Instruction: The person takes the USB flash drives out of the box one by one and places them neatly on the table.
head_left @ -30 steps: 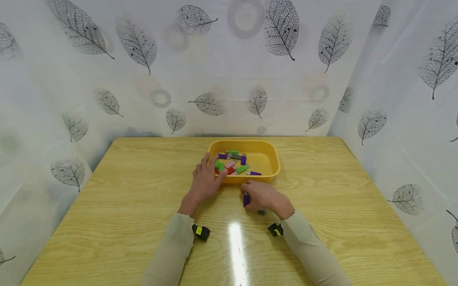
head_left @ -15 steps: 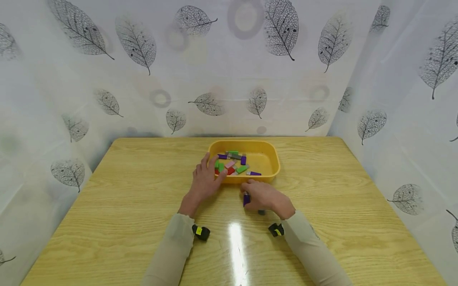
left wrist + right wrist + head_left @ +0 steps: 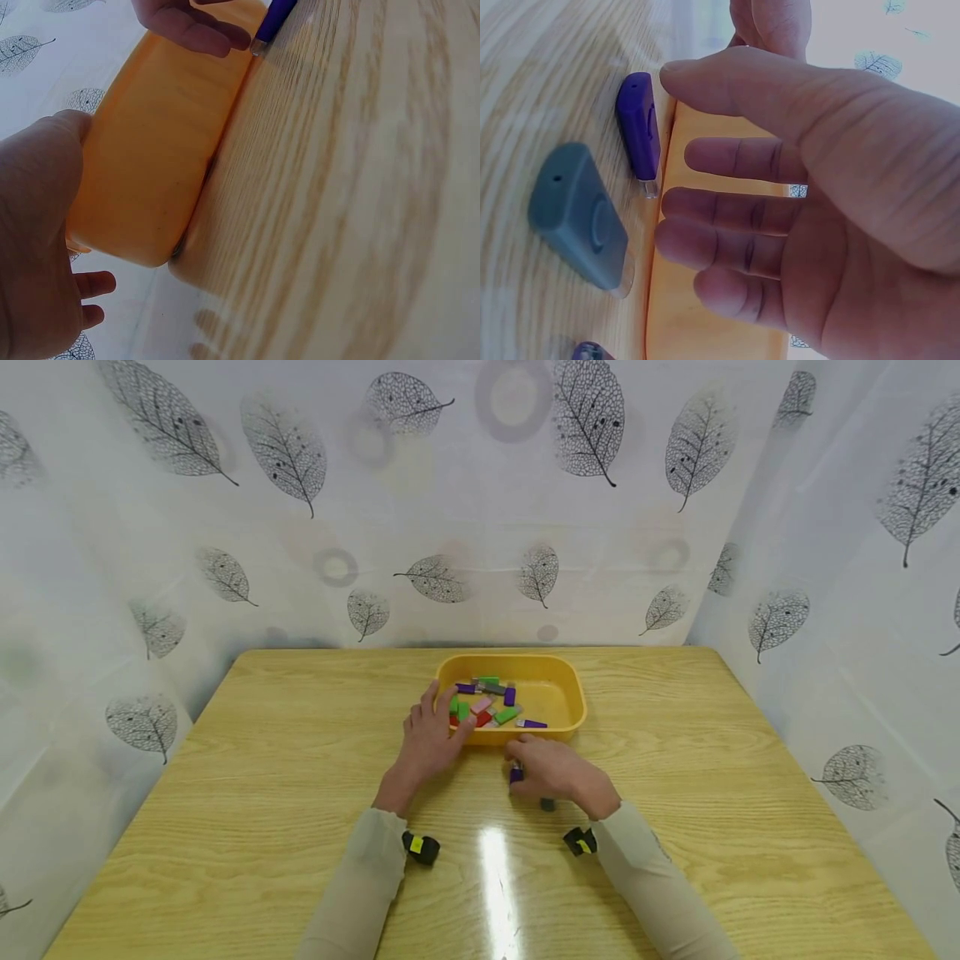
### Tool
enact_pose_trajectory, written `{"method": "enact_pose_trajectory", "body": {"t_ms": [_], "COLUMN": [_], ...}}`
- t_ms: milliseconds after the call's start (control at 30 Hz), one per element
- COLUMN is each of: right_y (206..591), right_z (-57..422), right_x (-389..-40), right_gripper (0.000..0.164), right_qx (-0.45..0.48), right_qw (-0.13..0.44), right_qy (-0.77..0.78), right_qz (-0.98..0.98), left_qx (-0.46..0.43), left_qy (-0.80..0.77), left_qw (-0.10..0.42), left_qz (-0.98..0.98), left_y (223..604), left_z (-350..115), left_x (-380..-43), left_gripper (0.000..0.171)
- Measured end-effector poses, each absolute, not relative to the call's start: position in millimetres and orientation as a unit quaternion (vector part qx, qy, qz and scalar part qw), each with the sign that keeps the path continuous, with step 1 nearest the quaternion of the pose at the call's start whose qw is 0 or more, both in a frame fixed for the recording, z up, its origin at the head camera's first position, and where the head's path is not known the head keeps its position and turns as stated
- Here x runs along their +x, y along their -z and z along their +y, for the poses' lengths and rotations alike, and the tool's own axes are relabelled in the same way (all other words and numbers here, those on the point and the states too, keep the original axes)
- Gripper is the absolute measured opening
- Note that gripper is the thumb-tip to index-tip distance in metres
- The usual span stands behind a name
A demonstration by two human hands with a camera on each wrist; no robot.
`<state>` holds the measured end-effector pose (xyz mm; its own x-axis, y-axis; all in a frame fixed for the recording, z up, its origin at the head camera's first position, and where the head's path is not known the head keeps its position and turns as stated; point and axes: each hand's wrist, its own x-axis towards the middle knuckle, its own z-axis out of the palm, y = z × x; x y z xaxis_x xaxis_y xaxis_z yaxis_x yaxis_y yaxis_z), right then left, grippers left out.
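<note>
In the head view my left hand rests at the left front corner of a yellow plastic tray, its thumb over the front rim. Two fingertips point down past the tray's end in the left wrist view. My right hand hovers just before the tray's front wall, thumb and fingers spread apart. Near that thumb, a purple USB stick lies on the table, not gripped. Beside it lies a grey USB stick, partly hidden by the right hand in the head view.
Inside the tray lie several USB sticks, among them a pink one, a green one and a purple one. Another small dark object is cut off at the right wrist view's bottom edge. A leaf-print curtain surrounds the wooden table.
The right hand has shifted very slightly, and its thumb covers a little more of the purple USB stick. The left hand and the tray stay in place.
</note>
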<state>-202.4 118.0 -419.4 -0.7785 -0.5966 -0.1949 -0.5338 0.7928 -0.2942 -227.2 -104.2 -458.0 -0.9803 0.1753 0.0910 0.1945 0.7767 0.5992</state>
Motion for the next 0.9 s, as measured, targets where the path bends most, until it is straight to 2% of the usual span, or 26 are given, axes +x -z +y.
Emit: {"method": "enact_pose_trajectory", "body": {"t_ms": [200, 533, 900], "right_y": [418.6, 417.2, 412.2], "right_z": [117.4, 115.6, 116.9], "right_x": [-201.9, -201.3, -203.7], "right_gripper": [0.040, 0.026, 0.009], "right_qx": [-0.300, -0.310, -0.330], "right_qw": [0.134, 0.102, 0.014], "right_qy": [0.120, 0.138, 0.161], "right_qz": [0.937, 0.935, 0.930], "left_qx": [-0.101, -0.104, -0.100], "left_qy": [0.318, 0.317, 0.319], "left_qw": [0.021, 0.025, 0.025], "left_qz": [-0.942, -0.942, -0.942], "left_y": [459.5, 460.4, 460.2], "left_z": [-104.5, -104.2, -103.7], "left_x": [-227.7, -227.9, -228.4], "left_gripper": [0.069, 0.067, 0.068]}}
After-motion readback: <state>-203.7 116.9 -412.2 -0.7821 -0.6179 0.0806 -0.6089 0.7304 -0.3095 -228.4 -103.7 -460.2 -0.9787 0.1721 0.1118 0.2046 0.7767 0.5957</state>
